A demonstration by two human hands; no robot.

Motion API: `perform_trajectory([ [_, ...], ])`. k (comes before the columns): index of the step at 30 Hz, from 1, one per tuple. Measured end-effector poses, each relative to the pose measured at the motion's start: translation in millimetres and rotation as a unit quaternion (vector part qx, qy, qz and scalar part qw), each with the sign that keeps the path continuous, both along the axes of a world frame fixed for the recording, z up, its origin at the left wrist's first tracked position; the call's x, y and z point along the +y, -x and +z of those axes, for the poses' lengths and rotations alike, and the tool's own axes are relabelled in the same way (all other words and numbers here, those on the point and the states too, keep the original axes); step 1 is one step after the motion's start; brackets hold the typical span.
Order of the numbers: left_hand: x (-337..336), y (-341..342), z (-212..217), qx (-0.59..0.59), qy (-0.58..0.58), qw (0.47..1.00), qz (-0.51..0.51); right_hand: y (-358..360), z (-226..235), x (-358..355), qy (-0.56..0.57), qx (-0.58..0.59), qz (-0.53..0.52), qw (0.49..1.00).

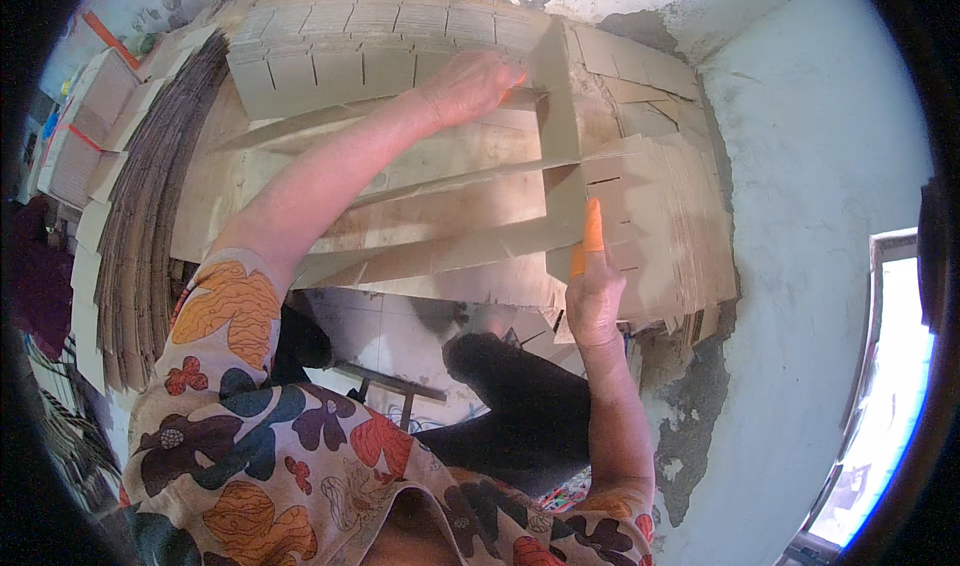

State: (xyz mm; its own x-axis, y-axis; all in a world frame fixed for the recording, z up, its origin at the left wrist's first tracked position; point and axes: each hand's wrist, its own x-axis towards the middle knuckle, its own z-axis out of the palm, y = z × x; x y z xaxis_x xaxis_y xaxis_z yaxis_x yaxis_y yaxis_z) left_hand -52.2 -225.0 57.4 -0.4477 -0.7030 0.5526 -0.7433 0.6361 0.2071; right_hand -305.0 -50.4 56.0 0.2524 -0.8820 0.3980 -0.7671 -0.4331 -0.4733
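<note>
Left hand, twelve o'clock: fingers curled, grip unclear. Right hand, three o'clock: index extended, grip unclear. Cardboard crosspiece meets three long strips; lengths toward nine uncrossed.

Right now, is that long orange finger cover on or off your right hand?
On: the orange finger cover sits around an outstretched finger of the right hand.

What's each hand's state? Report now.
Left hand: curled by the long tan crosswise cardboard strip; grip cannot be told.
Right hand: at the strip's near end; grip cannot be told.
</note>
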Motion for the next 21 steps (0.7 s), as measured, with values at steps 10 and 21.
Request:
perform_trajectory([
  [10,19.2,1.9,-11.8,0.051,-0.146,0.986,-0.061,9.6,1.1,9.7,-0.064,0.079,0.034,0.994],
  [21,41.8,-9.1,-27.5,0.057,-0.317,0.947,0.011,37.3,-25.0,6.9,-0.113,0.144,0.033,0.983],
])
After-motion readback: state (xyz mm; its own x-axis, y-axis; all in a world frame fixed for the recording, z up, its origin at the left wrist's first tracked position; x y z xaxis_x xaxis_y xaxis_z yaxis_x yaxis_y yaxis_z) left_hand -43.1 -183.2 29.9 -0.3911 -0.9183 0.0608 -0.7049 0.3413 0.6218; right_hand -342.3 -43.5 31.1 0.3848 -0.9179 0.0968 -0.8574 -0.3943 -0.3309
